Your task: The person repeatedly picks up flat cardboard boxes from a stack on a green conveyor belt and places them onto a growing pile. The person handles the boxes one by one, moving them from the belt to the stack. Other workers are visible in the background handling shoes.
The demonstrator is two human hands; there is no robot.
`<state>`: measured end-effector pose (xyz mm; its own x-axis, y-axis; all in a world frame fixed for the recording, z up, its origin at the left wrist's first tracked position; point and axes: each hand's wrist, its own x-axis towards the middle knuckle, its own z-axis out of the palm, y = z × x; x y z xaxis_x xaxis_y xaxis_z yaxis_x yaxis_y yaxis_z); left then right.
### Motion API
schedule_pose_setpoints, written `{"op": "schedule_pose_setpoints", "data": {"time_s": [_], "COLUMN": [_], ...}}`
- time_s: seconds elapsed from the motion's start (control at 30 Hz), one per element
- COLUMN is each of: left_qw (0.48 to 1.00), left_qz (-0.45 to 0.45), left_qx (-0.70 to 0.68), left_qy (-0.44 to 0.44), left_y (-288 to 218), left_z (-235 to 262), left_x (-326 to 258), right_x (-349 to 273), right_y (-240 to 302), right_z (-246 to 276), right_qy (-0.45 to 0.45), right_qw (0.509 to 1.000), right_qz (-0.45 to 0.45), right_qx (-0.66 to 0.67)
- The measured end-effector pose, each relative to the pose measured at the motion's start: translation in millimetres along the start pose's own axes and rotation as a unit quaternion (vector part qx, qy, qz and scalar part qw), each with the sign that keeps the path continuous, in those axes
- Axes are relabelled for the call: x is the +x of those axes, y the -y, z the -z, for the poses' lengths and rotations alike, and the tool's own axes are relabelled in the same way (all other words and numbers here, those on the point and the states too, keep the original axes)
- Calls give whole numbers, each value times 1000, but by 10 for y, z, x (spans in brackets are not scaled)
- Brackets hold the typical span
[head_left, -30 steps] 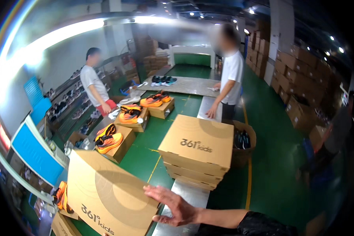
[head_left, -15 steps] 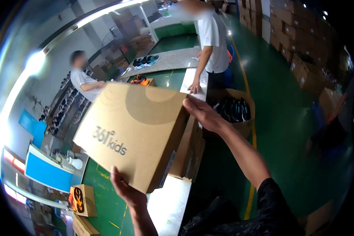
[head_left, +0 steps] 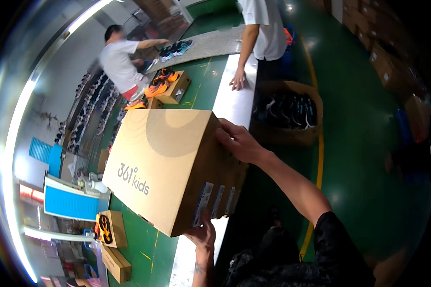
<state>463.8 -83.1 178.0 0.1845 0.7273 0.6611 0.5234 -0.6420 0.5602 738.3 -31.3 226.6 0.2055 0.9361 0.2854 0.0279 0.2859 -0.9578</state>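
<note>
A tan cardboard shoebox (head_left: 153, 148) with grey print on its lid fills the middle of the view. It lies tilted over more shoeboxes, whose ends show beside it with white labels (head_left: 218, 201) in a row. My right hand (head_left: 242, 143) grips its far right edge, fingers bent against the side. At the near end, my left hand (head_left: 203, 234) holds the lower corner with the thumb up by a label; its other fingers are partly hidden. Beneath the boxes runs a shiny metal strip (head_left: 232, 103) along the green table (head_left: 206, 91).
One co-worker's hand (head_left: 238, 79) rests on the metal strip ahead; another person (head_left: 122, 60) stands at left. Orange shoes (head_left: 160, 86) sit on a box. Teal-and-black shoes (head_left: 177, 49) lie farther off. A carton (head_left: 287, 136) of dark shoes stands right. More shoeboxes (head_left: 116, 265) lie lower left.
The shoebox has come down onto the other boxes, and their labelled ends now show. My left hand has shifted right to the label side. The person at left has stretched an arm towards the teal shoes.
</note>
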Motion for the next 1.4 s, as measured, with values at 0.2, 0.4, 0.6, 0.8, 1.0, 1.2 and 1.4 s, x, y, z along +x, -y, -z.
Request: {"op": "schedule_pose_setpoints", "data": {"time_s": [0.2, 0.4, 0.6, 0.8, 1.0, 1.2, 1.4], "left_qw": [1000, 993, 999, 959, 864, 815, 761], "left_qz": [-9, -6, 19, 270, 454, 470, 355], "left_qx": [-19, 113, -15, 68, 140, 290, 530], "left_qy": [-15, 11, -22, -43, -165, -178, -113], "left_y": [0, -93, 208, 1250, 2524, 4467, 6433], "left_z": [-154, 38, 516, 1318, 2376, 3690, 5247], "left_x": [38, -223, -758, -1442, -1682, -1726, -1320], "right_x": [7, -87, -1157, -2656, -2110, -2066, -2086], "right_y": [-48, -283, -1047, -1506, -1644, -1968, -1890], "right_z": [-2, -126, -462, -1895, -2968, -3766, -4124], "right_qy": [-9, -147, -437, -16, 479, 405, 432], "right_qw": [998, 983, 886, 882, 790, 738, 636], "right_qz": [-19, 102, -115, -467, -181, -199, -326], "right_qx": [-54, -46, 99, 65, -336, -502, -550]}}
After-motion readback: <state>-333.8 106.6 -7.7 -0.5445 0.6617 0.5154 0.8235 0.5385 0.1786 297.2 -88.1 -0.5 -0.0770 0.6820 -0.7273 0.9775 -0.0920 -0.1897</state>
